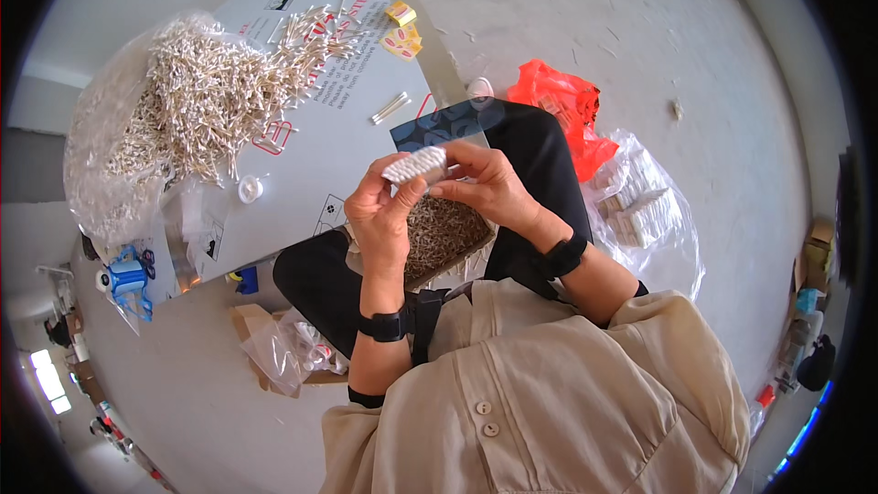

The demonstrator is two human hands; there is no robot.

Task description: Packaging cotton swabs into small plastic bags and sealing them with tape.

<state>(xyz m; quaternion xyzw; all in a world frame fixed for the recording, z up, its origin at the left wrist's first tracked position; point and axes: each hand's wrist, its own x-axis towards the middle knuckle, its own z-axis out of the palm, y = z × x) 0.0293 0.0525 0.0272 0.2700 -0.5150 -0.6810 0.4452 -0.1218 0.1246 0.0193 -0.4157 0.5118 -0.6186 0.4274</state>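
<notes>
here, a compact bundle of cotton swabs (416, 166) is held aloft in both hands, over the open box (455, 263) in the lap, beside the near right corner of the worktop (343, 157). the grip of the left hand (377, 206) pinches the bundle's left end between thumb and fingers; that of the right hand (487, 185) closes about its right end. white tips face upward in packed rows; whether a wrapper encloses them cannot be told. loose swabs (439, 229) lie in the box beneath. a heaped pile of swabs (206, 82) spills from a clear bag toward the worktop's far edge; a short row of swabs (391, 108) and yellow packets (402, 41) lie near its right edge, and a white tub (250, 189) nearer the near edge. for good handling, pressure is probably best kept even at both ends, firm enough that no stick slips yet light enough not to bow the rows; thumbs set low should leave the tips clean and let them be levelled.
</notes>
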